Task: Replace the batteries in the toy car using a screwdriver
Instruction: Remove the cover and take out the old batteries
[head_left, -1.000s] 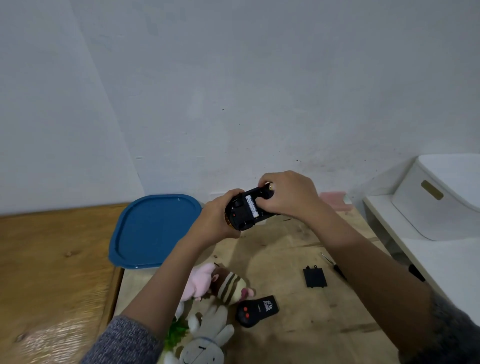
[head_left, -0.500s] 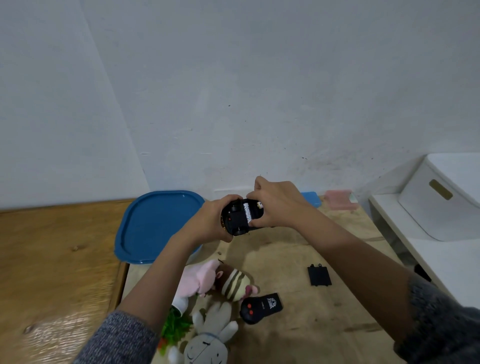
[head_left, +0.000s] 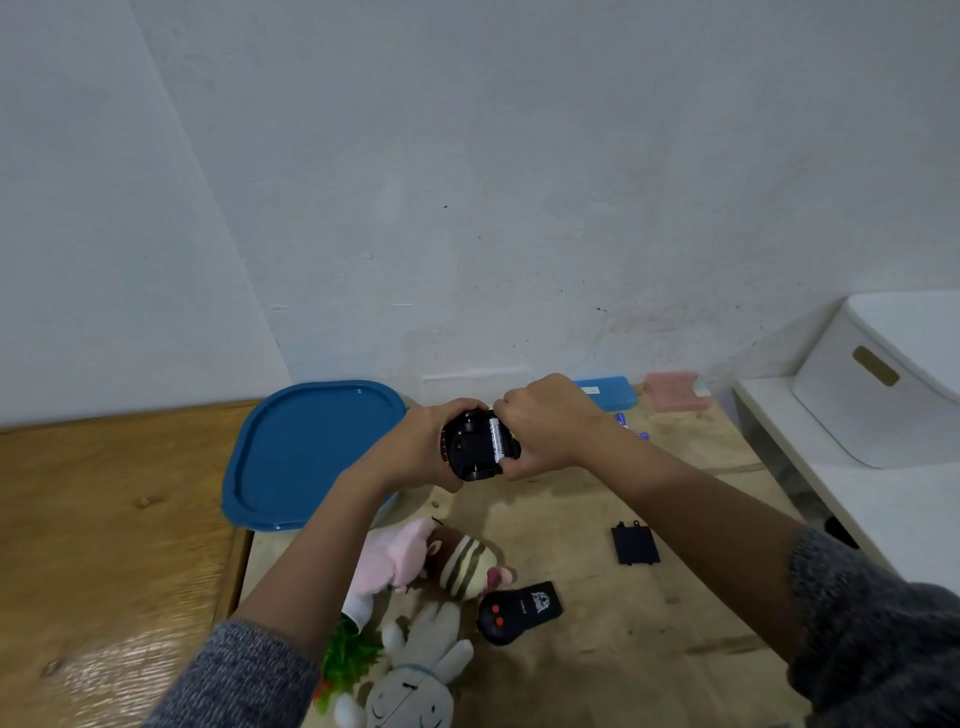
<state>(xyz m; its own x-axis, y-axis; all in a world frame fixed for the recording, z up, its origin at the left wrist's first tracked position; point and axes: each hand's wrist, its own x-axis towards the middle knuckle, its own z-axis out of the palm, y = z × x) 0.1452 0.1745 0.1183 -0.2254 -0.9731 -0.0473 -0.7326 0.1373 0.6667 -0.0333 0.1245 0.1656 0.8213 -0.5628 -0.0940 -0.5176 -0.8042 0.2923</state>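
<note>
Fingers (head_left: 464, 406) of my left hand (head_left: 415, 448) wrap the upturned toy car (head_left: 470, 448), held above the table (head_left: 566, 525). Light, stiff plastic, I judge, best gripped by its sides. My right hand (head_left: 551, 423) curls round its other end beside the exposed battery (head_left: 497, 439).

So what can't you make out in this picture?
All in the head view:
Black toy car: one end covered by the right hand; the left hand grips the other.
Battery count: only one white battery shows.
Small purple bits behind the right wrist: too small to identify.
Grey plush rabbit: cut off by the bottom edge.
</note>
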